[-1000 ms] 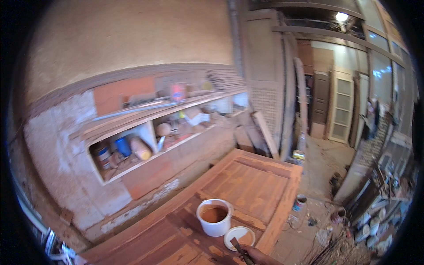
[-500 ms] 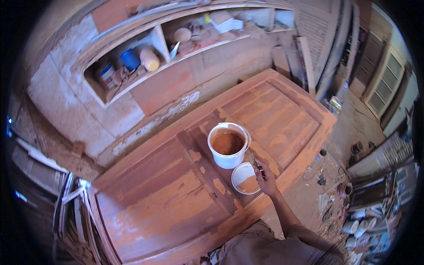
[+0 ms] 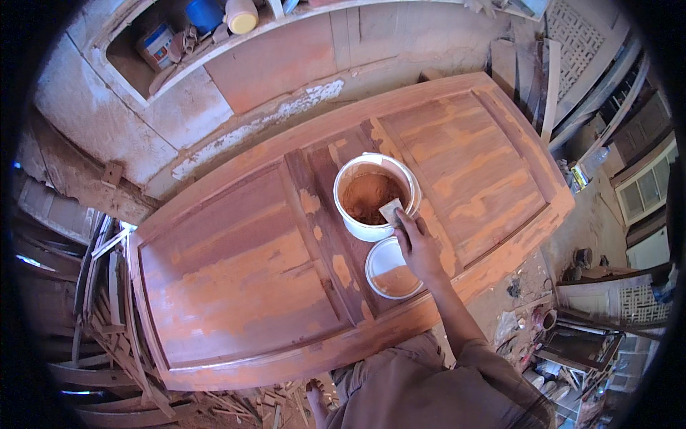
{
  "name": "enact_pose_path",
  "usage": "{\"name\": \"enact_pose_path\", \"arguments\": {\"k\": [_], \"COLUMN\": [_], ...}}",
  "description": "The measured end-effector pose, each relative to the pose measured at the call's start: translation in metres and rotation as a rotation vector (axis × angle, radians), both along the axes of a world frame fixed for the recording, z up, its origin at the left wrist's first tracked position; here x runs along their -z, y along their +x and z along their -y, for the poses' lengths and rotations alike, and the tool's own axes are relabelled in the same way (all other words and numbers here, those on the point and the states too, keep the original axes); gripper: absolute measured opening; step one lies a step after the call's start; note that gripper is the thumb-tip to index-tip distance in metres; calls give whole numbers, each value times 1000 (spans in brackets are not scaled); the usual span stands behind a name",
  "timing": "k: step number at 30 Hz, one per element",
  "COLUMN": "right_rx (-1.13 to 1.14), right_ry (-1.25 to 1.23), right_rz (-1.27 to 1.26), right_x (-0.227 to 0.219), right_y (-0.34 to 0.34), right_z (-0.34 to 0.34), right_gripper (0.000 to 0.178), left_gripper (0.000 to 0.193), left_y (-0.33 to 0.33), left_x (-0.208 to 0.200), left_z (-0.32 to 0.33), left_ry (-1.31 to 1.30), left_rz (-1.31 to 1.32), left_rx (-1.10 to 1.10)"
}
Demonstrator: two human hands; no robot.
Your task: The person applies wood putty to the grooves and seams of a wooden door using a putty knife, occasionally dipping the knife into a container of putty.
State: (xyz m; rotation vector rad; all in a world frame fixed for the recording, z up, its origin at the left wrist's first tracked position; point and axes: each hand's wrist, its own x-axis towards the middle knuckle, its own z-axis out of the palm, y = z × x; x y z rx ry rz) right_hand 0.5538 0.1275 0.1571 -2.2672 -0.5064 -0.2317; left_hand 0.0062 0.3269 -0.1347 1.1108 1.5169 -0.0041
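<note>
My right hand [image 3: 421,252] is closed round a putty knife [image 3: 390,212], its pale flat blade at the near right rim of a white bucket [image 3: 366,232]. Orange-brown filler [image 3: 368,191] fills the bucket's lower part. Just in front of it lies a white lid [image 3: 381,259], its near half coated with the same filler. Both rest on a large panelled wooden door [image 3: 236,286], patched and streaked with filler. At the lower edge, beside my clothing, what looks like my left hand [image 3: 315,390] hangs low; its fingers are too small to make out.
Behind the door, a wall shelf [image 3: 207,53] holds a blue container [image 3: 204,14] and a pale jar [image 3: 241,16]. Wooden boards [image 3: 550,89] lean at the far right. Scrap wood [image 3: 118,307] is stacked left; clutter covers the floor at right, including a pot [image 3: 544,318].
My right hand has carried the putty knife from above the lid up and away to the bucket's rim. The whole view has shifted, with the shelf now higher in the picture.
</note>
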Motion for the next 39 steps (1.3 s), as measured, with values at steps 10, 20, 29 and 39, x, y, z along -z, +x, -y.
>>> {"name": "enact_pose_path", "arguments": {"k": [10, 20, 29, 39], "right_rx": [327, 482, 369, 354], "right_ry": [479, 245, 172, -22], "right_rz": [-531, -641, -535, -317], "right_x": [67, 169, 197, 230], "right_y": [-85, -211, -215, -231], "right_z": [130, 203, 196, 223], "right_gripper": [27, 39, 38, 35], "left_gripper": [31, 30, 30, 31], "left_y": [54, 48, 37, 83], "left_x": [-25, -28, -28, -52], "left_z": [17, -14, -31, -8], "left_ry": [-37, -51, -43, -75], "left_rz": [119, 98, 129, 125], "left_rx": [-311, -69, 20, -102]}}
